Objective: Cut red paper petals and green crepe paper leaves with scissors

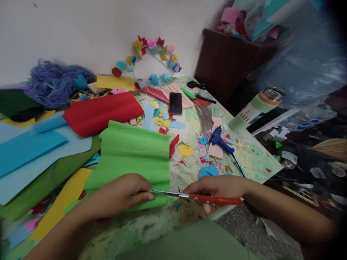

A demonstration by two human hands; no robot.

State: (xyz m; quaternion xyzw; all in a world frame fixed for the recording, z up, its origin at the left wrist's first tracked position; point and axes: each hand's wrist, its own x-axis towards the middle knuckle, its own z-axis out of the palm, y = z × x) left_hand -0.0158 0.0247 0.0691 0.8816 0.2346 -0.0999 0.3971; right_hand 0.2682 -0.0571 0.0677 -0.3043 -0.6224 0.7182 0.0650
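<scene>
A bright green sheet of crepe paper lies spread in front of me, faintly creased. My left hand is closed on its near edge, thumb against the curled fingers. Red-handled scissors are gripped in my right hand, to the right of the paper. Their metal blades point left across the near part of the sheet, and the tips reach my left thumb and forefinger. Whether the blades are apart cannot be made out. The fingers of my right hand partly cover the handles.
Around the sheet lie a red paper roll, blue paper, a phone, a blue glue gun and many scraps. A green bottle stands at the table's right edge. Behind, a paper-flower wreath leans on the wall.
</scene>
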